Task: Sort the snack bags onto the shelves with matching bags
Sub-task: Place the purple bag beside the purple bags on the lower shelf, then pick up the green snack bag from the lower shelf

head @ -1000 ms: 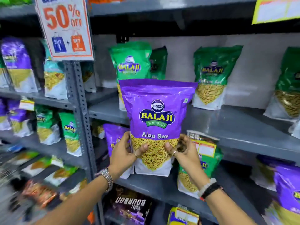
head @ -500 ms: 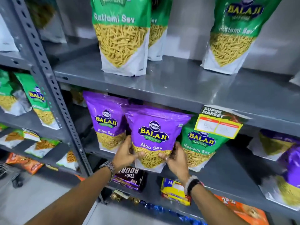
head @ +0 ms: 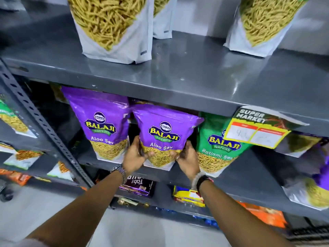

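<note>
A purple Aloo Sev bag (head: 164, 129) stands upright on the lower grey shelf (head: 249, 172), under the upper shelf board. My left hand (head: 136, 158) grips its lower left corner and my right hand (head: 188, 160) grips its lower right corner. A second purple Aloo Sev bag (head: 99, 122) stands just to its left, nearly touching. A green Ratlami Sev bag (head: 217, 150) leans on its right. The held bag's bottom edge is partly hidden by my fingers.
The upper shelf (head: 178, 73) carries three sev bags with white bottoms (head: 114, 32). A yellow price tag (head: 256, 132) hangs from its front edge. More purple bags (head: 318, 175) lie at the right. A perforated upright post (head: 44, 129) stands left. Packets fill the shelf below (head: 188, 196).
Both hands have carried the purple bag down from in front of the upper shelf and pushed it into the lower shelf beside the other purple bag. The view has tilted down and closer.
</note>
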Demonstrator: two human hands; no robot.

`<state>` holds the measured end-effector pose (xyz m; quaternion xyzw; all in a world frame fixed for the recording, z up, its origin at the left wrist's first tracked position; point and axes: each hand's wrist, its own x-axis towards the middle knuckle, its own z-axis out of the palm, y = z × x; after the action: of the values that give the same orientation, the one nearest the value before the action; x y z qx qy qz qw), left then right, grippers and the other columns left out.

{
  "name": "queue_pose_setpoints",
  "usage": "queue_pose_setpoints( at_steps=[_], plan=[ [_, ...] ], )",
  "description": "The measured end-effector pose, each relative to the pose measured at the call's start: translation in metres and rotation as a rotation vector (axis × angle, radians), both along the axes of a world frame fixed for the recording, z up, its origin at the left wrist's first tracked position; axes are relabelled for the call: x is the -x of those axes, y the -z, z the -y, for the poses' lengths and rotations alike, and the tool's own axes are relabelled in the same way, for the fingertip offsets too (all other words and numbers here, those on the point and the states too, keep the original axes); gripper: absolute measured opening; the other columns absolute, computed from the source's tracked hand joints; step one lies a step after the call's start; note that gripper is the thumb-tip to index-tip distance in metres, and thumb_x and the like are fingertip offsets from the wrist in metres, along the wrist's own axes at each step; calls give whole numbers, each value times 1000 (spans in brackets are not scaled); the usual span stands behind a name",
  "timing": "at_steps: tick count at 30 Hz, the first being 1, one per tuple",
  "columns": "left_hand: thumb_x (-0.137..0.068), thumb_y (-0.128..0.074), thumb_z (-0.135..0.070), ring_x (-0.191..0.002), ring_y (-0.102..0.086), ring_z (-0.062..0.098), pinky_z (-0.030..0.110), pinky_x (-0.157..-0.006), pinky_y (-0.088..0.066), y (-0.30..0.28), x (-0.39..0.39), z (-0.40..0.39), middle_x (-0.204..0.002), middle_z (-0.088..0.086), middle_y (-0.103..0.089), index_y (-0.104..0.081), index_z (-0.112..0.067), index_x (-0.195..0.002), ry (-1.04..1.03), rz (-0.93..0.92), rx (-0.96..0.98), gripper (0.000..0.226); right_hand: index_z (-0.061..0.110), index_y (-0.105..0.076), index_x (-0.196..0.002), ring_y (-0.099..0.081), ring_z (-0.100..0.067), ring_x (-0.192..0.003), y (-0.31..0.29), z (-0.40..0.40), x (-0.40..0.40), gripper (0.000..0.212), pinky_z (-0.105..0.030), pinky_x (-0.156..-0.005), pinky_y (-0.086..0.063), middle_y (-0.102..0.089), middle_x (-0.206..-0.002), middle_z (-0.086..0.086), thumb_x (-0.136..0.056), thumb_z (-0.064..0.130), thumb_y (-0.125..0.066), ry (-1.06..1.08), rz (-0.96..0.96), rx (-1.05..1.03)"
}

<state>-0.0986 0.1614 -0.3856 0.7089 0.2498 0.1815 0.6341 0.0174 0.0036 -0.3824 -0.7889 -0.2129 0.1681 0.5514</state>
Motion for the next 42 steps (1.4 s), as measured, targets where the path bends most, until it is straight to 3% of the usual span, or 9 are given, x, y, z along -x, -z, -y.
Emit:
queue_pose_setpoints(
  at_steps=[2, 4, 6, 10, 15, 18, 23, 28, 42],
  plan=[
    [-56, -84, -30, -100, -63, 6, 31, -94, -50, 2, 4, 4, -110, 2, -63, -42, -13, -118, -21, 21, 18, 76, 28, -46, -104, -65, -30, -98, -9, 4, 6, 53, -53, -88, -52, -68, -105, -12, -61, 45, -73, -8, -13, 44],
    [-69, -78, -7, -89, -64, -8, 21, -85, -52, 6, 9, 12, -106, -3, -63, -45, -11, -117, -76, 24, 34, 58, 15, -46, -114, -61, -25, -95, -14, 16, 15, 48, -28, -85, -53, -64, -101, -9, -73, 20, -72, -41, -45, 78],
    [-76, -69, 1, -88, -66, 0, 19, -78, -54, 7, 15, 26, -102, 1, -65, -49, -9, -111, -184, -18, 40, 41, 3, -43, -120, -54, -18, -100, -7, 36, 22, 49, -13, -79, -46, -56, -102, -1, -77, -1, -65, -48, -112, 80],
    [-80, -64, -4, -87, -64, 26, 29, -84, -52, 31, 22, 60, -85, 5, -64, -54, -18, -83, -334, -235, 98, 17, 12, -49, -110, -55, -20, -104, 25, 95, 20, 41, -30, -92, -45, -58, -107, -3, -76, 5, -69, 27, -165, 169],
    [-86, -57, -12, -77, -57, 20, 41, -87, -51, 28, -10, 100, -93, 9, -62, -60, -14, -97, -116, -385, 243, 11, 11, -50, -87, -53, -21, -79, 26, 153, -16, 24, -6, -60, -44, -54, -79, -6, -76, 10, -71, 237, -138, 201],
    [-89, -57, -16, -78, -56, 15, 34, -81, -50, 9, -39, 123, -91, 1, -61, -54, -6, -117, -23, -328, 232, 30, 14, -42, -85, -49, -20, -80, 15, 163, -48, 35, -20, -63, -42, -51, -79, -3, -73, 19, -74, 254, -55, 231],
    [-87, -60, -13, -109, -53, 17, 40, -107, -41, -21, -82, 142, -116, 3, -58, -47, -8, -128, 149, -238, 43, 44, 13, -39, -126, -50, -24, -121, -4, 159, -81, 81, -44, -101, -42, -54, -133, -9, -59, 32, -81, 110, -26, 110],
    [-82, -65, -25, -111, -61, 28, 49, -98, -48, -15, -110, 136, -121, 7, -66, -49, -22, -123, 149, -371, -246, 44, 15, -49, -115, -61, -31, -110, 1, 151, -90, 67, -55, -96, -48, -66, -119, -14, -58, 28, -82, 119, -48, 87],
    [-63, -82, -30, -101, -66, 20, 41, -93, -51, -33, -59, 228, -108, 6, -74, -67, -15, -104, 141, -345, -252, 45, 26, -60, -96, -66, -27, -100, -21, 260, -14, 45, -53, -92, -52, -71, -107, -9, -60, 14, -83, 226, -121, -3]
  ],
)
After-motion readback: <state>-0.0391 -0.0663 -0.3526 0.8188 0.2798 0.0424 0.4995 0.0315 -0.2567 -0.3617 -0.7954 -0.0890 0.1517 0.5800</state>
